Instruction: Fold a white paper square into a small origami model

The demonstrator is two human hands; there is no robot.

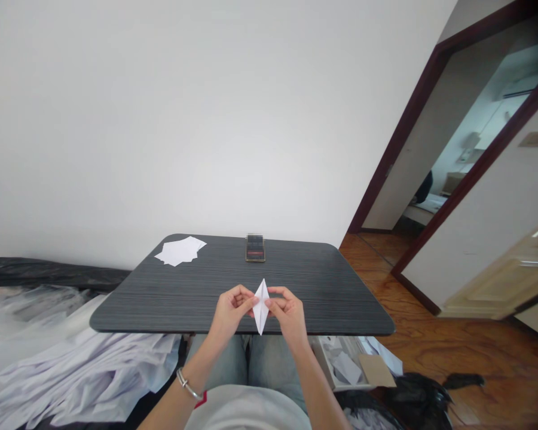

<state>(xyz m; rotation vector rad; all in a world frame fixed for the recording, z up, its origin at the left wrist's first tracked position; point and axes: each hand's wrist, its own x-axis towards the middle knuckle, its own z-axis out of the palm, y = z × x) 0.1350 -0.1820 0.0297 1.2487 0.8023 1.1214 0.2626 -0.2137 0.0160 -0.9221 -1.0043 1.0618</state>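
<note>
A small white folded paper (260,307), shaped like a narrow diamond with a crease down its middle, is held upright near the table's front edge. My left hand (235,306) pinches its left side between thumb and fingers. On the right side, my right hand (287,307) grips it the same way, its thumb on the paper's face. The paper's two points stick out above and below my fingers.
On the dark table (197,298), white paper sheets (180,251) lie at the back left and a phone (255,248) at the back middle. Piled white material (94,376) is at the lower left. An open box (347,361) with papers stands below the table's right side.
</note>
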